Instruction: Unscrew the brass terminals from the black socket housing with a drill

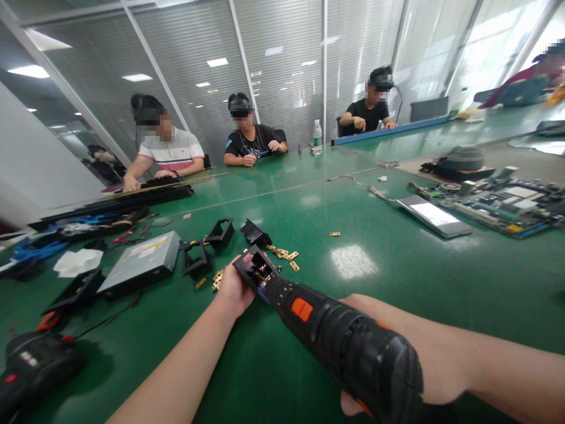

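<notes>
Over glossy green table (424, 277) | screwdriver (339, 330), black housing (252, 265) | glass partition (285, 65) beyond

A black power tool (339, 338) with a bright orange switch (302, 308) is near right; the housing (256, 259) to its left is black. The table (300, 212) is deep green, the small plates (294, 267) gold-coloured, the box (143, 262) at left silver-grey. Far left, a white shirt (183, 145) has dark and pink bands; far right, a rail (388, 131) is blue.

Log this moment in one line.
left hand: holds dark housing | right hand: grips power tool, nose at housing | nearby: loose brass-coloured plates
</notes>
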A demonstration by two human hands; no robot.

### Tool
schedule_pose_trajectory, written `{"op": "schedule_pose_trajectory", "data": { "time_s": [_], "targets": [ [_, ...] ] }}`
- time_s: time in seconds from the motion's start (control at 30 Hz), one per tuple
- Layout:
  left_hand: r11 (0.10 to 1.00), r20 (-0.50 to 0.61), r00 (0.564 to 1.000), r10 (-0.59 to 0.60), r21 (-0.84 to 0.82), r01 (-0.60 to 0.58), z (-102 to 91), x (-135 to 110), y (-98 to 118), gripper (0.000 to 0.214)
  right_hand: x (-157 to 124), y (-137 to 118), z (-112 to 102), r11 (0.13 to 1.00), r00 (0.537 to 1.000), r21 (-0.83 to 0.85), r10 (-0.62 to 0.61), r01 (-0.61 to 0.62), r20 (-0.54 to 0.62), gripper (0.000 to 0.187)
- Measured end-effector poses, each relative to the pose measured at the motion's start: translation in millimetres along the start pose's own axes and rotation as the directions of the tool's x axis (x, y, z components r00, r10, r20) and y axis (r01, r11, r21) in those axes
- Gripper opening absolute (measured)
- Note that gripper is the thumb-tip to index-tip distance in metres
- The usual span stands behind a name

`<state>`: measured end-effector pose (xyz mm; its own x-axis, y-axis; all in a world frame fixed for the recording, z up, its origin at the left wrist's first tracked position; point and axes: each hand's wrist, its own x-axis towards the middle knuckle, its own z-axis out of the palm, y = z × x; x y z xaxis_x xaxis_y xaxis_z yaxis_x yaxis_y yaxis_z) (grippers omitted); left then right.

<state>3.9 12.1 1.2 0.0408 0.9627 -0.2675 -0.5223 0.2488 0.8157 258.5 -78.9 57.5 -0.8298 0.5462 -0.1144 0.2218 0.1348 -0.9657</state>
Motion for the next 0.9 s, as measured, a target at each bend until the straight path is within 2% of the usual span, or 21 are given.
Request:
{"op": "schedule_pose_trajectory", "data": {
  "time_s": [0.07, 0.2, 0.33, 0.43, 0.6, 0.73, 0.9],
  "targets": [
    [1.000, -0.007, 1.000, -0.004, -0.004, 0.004, 0.6, 0.0, 0.3, 0.019, -0.5, -1.9, -0.3, 1.000, 1.000, 0.007, 0.008, -0.008, -0.021, 0.018],
    [1.000, -0.014, 1.000, 0.000, 0.013, 0.000, 1.4, 0.0, 0.3, 0.017, 0.3, 1.1, 0.2, 0.998, 0.998, -0.019, -0.054, 0.054, -0.015, 0.015],
    [1.000, -0.010, 1.000, 0.007, 0.009, -0.007, 1.4, -0.1, 0.0, 0.015, 3.9, 10.9, 1.3, 0.994, 0.991, 0.006, -0.110, 0.111, -0.073, 0.028],
    [1.000, -0.020, 1.000, 0.008, -0.001, -0.008, 0.5, -0.1, -0.3, 0.015, 4.1, 13.8, -0.3, 0.987, 0.984, -0.041, -0.160, 0.157, -0.084, 0.030],
    [1.000, 0.008, 1.000, 0.014, -0.002, -0.014, -1.7, 0.6, -1.0, 0.014, 0.3, 11.0, -6.2, 0.985, 0.989, -0.115, -0.139, 0.132, -0.054, 0.030],
    [1.000, -0.010, 1.000, 0.008, 0.002, -0.008, -1.8, 1.2, -1.3, 0.015, 0.6, 13.1, -6.2, 0.979, 0.989, -0.166, -0.134, 0.123, -0.063, 0.031],
    [1.000, 0.021, 1.000, 0.021, 0.006, -0.021, -1.8, 2.0, -1.2, 0.016, 1.8, 11.9, -4.2, 0.992, 0.993, -0.063, -0.109, 0.106, -0.039, 0.030]
  ]
}}
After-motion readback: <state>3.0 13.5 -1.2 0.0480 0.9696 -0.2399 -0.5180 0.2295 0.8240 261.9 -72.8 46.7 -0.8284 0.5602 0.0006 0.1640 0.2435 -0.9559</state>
